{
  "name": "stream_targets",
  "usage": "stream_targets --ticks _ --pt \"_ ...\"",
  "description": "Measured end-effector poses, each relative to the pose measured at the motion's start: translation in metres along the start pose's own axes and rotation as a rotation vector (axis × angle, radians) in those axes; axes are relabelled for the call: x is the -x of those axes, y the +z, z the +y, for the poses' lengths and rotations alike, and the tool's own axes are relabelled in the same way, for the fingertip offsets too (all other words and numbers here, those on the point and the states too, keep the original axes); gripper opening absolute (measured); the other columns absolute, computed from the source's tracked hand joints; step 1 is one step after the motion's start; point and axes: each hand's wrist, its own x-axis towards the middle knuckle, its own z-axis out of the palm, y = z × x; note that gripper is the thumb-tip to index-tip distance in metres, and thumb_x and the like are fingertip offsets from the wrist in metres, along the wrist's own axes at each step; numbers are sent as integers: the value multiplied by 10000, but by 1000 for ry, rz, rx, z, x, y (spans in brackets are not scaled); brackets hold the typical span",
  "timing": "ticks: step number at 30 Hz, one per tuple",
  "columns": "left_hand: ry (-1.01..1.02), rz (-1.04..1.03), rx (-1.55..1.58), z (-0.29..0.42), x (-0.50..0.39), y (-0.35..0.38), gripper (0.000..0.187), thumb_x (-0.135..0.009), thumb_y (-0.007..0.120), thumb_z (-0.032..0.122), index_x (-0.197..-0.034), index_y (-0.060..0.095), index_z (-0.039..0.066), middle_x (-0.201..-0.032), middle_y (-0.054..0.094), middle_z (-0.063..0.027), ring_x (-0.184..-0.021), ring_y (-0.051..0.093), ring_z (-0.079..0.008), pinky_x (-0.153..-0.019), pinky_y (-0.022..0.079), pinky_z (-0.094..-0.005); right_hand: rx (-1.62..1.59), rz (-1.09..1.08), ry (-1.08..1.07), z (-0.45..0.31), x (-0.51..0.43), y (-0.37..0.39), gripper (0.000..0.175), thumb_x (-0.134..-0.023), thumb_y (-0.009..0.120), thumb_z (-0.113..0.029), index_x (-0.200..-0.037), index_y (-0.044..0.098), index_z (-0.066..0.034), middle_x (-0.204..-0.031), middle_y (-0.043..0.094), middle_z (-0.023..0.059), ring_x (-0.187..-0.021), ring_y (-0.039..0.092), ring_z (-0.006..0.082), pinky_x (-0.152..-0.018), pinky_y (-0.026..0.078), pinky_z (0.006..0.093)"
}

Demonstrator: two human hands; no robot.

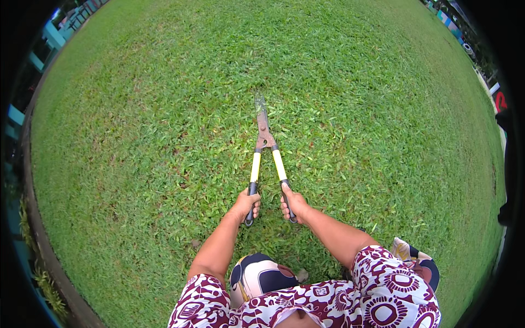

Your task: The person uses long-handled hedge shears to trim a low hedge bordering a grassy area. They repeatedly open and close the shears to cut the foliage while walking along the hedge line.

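A pair of hedge shears (263, 128) with rusty blades and yellow-and-black handles points away from me over green grass (184, 135). My left hand (247, 203) is wrapped around the black grip of the left handle, and my right hand (293, 205) holds the right one with its thumb along the grip. The two handles stand a little apart in a narrow V. The blades lie close together, their tips partly hidden among the grass blades.
Lawn surrounds the shears. A curved concrete edging (35, 184) runs down the left side, with plants (49, 287) beyond it and turquoise posts (53, 35) at the upper left. My knee in patterned cloth (262, 276) is near the bottom.
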Motion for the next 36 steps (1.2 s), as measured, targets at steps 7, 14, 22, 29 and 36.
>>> stream_targets --ticks 7,14,22,29,36 --pt "-70 88 -261 -16 47 -38 202 -810 529 27 -940 392 101 -582 450 -14 -387 441 -128 -343 399 -291 176 -75 114 21 17 -33 531 -875 483 -627 -790 444 -105 -559 414 -26 -401 371 89 -363 335 263" --pt "-16 107 -62 -26 43 -35 229 -816 533 30 -963 370 97 -593 464 -26 -409 462 -133 -346 410 -302 -57 -186 83 39 7 12 510 -876 497 -613 -775 421 -118 -552 408 -22 -405 377 103 -375 353 275" --pt "-11 77 -123 -21 41 -37 220 -832 519 31 -961 360 110 -589 449 -25 -402 444 -130 -348 397 -297 -10 -84 83 34 9 22 528 -877 472 -632 -774 422 -116 -554 394 -32 -404 357 90 -368 327 261" --pt "-71 143 -305 0 41 -51 210 -826 533 48 -978 396 95 -586 466 -19 -398 456 -124 -338 409 -286 202 120 132 3 12 12 548 -867 490 -634 -806 441 -91 -564 406 -30 -406 360 76 -365 330 246" --pt "70 36 -68 20 22 -44 200 -843 524 47 -957 369 103 -608 459 -22 -406 434 -124 -349 396 -292 61 -121 66 -13 -17 17 521 -877 496 -614 -757 436 -110 -558 406 -37 -406 372 82 -365 339 251"
